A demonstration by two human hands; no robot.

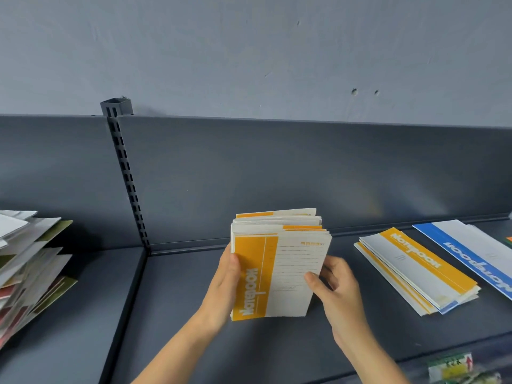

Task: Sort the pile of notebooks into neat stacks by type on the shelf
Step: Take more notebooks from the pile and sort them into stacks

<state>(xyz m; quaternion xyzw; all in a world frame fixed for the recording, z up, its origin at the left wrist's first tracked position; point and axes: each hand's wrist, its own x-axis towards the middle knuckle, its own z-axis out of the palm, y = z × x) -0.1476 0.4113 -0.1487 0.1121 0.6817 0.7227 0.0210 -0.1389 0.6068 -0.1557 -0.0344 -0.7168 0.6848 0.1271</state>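
Bundle: our left hand (229,277) and right hand (339,291) grip yellow notebooks (279,268) upright.
Shelf (188,306): flat yellow stack (415,270) lies rightward.

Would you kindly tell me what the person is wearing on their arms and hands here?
Nothing worn shows. The left hand and the right hand are bare, with no gloves and no ring visible. The left forearm and the right forearm are uncovered down to the frame's lower edge: no sleeve, watch or bracelet in sight.

On the shelf (263,350), a mixed pile (27,273) lies left of the slotted upright (130,189); right of it, an orange bundle (277,273), orange stack (421,261), blue stack (471,259).
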